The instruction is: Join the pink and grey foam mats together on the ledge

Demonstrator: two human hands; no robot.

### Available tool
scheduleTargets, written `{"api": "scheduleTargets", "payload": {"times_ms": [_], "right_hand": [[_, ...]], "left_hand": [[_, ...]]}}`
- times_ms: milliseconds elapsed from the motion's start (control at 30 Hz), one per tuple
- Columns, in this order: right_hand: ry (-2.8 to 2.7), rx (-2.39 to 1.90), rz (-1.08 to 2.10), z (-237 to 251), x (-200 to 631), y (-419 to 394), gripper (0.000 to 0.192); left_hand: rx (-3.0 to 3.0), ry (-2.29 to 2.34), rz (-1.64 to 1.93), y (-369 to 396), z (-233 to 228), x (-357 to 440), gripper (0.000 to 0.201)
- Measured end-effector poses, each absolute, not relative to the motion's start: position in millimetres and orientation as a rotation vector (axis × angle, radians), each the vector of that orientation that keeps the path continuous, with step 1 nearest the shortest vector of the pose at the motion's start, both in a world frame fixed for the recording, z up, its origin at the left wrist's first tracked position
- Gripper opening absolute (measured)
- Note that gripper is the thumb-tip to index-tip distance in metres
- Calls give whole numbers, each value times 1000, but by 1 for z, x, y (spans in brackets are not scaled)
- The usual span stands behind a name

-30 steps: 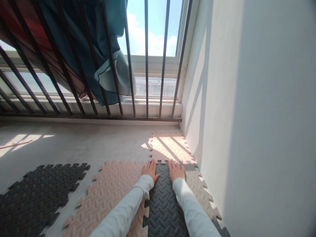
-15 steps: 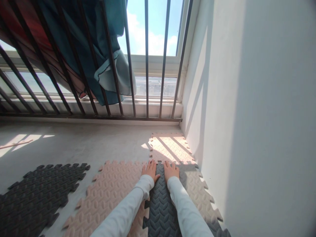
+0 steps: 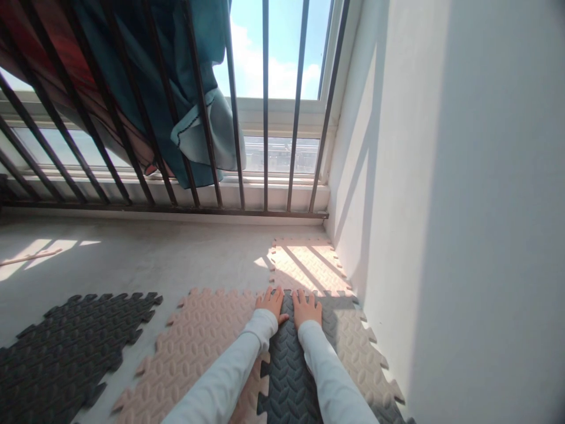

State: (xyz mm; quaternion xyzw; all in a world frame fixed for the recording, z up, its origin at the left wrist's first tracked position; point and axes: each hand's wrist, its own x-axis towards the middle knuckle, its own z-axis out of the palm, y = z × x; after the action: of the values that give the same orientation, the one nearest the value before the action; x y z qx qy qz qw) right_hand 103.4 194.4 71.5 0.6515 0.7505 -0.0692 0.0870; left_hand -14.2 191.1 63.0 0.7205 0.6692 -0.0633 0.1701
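Observation:
My left hand (image 3: pixel 270 303) lies flat with fingers spread on the seam between a pink foam mat tile (image 3: pixel 198 341) and a dark grey foam tile (image 3: pixel 286 365). Beside it, my right hand (image 3: pixel 306 306) presses flat on the grey tile's far edge, where its teeth meet another pink tile (image 3: pixel 304 265) lying in sunlight by the wall. Both hands hold nothing. White sleeves cover both arms. A further pink tile (image 3: pixel 357 347) lies to the right of the grey one, along the wall.
A loose dark grey tile (image 3: pixel 66 347) lies on the bare concrete floor at the left. Black window bars (image 3: pixel 265 106) run along the far edge, with teal and red cloth (image 3: pixel 176 88) hanging behind them. A white wall (image 3: pixel 441 206) closes the right side.
My right hand has slid left along the grey tile's far edge, closer to my left hand. The view has shifted slightly.

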Motion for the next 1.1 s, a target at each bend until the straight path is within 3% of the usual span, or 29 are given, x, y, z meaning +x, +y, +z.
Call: {"api": "scheduleTargets", "payload": {"times_ms": [1100], "right_hand": [[2252,1956,-155,72,101,191,48]], "left_hand": [[2139,1827,-359,202,93,-10,69]]}}
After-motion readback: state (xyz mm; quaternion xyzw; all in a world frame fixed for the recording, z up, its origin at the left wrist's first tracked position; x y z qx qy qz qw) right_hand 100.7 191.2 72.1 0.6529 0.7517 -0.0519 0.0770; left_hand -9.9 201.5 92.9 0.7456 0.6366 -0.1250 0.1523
